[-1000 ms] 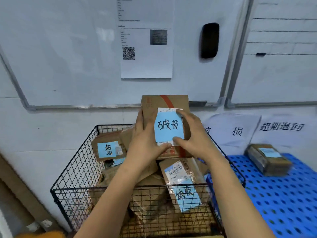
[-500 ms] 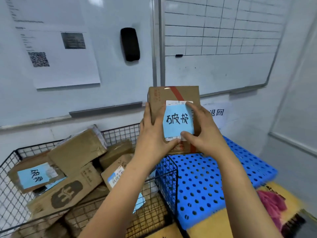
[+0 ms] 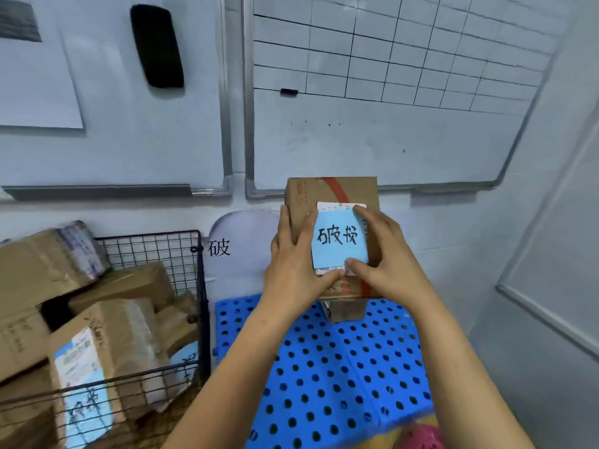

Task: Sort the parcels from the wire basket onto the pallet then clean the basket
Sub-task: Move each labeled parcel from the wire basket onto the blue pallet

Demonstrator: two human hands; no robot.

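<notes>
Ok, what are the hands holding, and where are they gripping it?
A cardboard parcel with a blue note, held in both hands: the left hand grips its left edge, the right hand its right side, thumbs pressing the lower front.

The parcel (image 3: 334,196) is matt brown cardboard with a smooth blue paper note (image 3: 338,243). The pallet (image 3: 340,367) is glossy blue plastic with holes. The basket (image 3: 152,251) is thin black metal wire.
</notes>
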